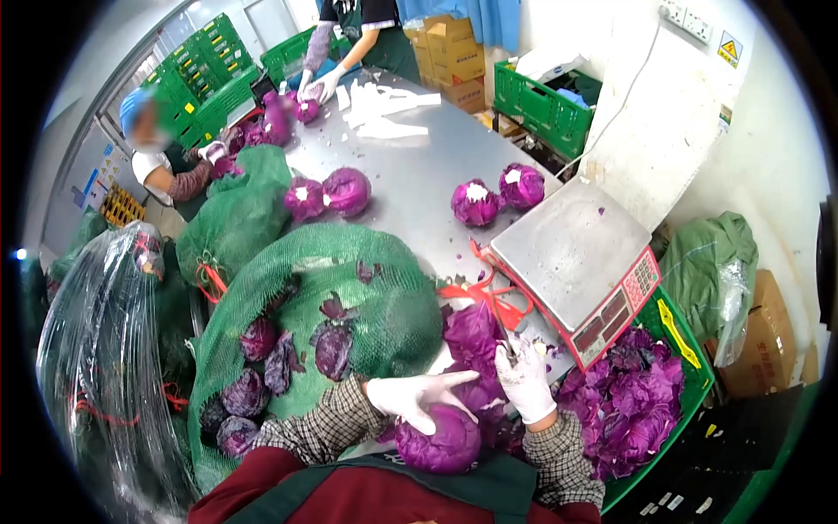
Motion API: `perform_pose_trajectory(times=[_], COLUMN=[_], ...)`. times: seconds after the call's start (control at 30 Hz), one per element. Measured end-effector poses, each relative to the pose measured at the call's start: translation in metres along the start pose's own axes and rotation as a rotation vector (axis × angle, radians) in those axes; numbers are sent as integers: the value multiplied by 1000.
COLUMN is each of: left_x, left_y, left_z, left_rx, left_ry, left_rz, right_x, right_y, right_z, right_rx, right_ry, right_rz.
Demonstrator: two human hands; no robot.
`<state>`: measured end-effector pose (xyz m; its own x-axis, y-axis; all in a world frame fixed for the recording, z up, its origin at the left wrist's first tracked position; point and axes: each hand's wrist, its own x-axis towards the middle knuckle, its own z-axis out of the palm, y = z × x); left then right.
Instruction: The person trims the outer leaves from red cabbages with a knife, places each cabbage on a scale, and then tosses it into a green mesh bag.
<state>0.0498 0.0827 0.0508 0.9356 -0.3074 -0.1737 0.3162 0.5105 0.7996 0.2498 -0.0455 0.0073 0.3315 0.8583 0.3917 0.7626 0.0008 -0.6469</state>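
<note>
the red cabbage [441, 441] sits right under my left hand [412, 395], fingers spread flat on its top. my right hand [525, 377], just beside and above it, is closed around a small knife [506, 348], blade pointing away.

Pretty cramped workroom: big steel table [436, 175] across the middle, white wall [777, 140] on the right with sockets [685, 19] top right, green crates [205, 74] stacked upper left, cardboard boxes [449, 52] top centre.
</note>
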Motion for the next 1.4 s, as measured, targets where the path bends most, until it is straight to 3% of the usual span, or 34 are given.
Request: perform_pose_trajectory(times=[0.07,0.1,0.13,0.17,0.2,0.3,0.37,0.47,0.53,0.6,0.67,0.7,0.73,0.87,0.9,0.93,1.0,1.03,1.13,1.17,1.2,1.27,1.37,1.4], left_x=[-10,-15,-20,-12,-8,8,21,44,65,91,119,134,148,191,195,195,191,186,178,178,178,180,176,174], left_y=[-20,-13,-45,-25,-8,44,63,85,107,123,134,135,137,133,131,132,146,152,184,192,199,205,205,202], left_z=[-11,2,-23,-23,-27,-57,-84,-118,-120,-122,-120,-122,-122,-97,-104,-112,-116,-122,-109,-104,-97,-96,-94,-97], left_rx=[-245,-453,-677,-863,-1016,-1205,-1120,-882,-616,-372,71,242,470,558,720,882,755,919,1046,913,912,1084,1390,1460], left_ry=[72,191,250,80,49,112,97,374,598,689,774,829,830,725,705,685,589,595,594,566,573,573,524,518], left_rz=[135,212,311,407,480,612,588,608,594,584,605,571,545,462,461,461,396,425,460,470,463,438,373,380], right_x=[-15,-25,-36,-47,-55,-62,-82,-80,-77,-84,-83,-85,-88,-80,-72,-69,-65,-57,-26,-19,-18,-31,-35,-57], right_y=[21,23,25,26,23,4,13,6,4,16,16,17,15,15,4,6,8,2,-22,-22,-21,-8,-18,-6], right_z=[4,12,20,27,34,32,61,63,63,65,75,74,72,61,39,37,37,43,49,59,75,106,50,52], right_rx=[-302,-31,295,572,819,879,962,980,1049,975,1068,906,745,413,439,411,360,575,767,640,738,617,465,375], right_ry=[83,41,61,140,165,-21,8,-58,19,-109,20,66,106,286,179,211,264,346,196,178,37,-61,-450,-348], right_rz=[-248,-45,170,369,550,740,679,655,493,610,523,499,476,242,341,258,87,44,215,144,294,320,549,505])
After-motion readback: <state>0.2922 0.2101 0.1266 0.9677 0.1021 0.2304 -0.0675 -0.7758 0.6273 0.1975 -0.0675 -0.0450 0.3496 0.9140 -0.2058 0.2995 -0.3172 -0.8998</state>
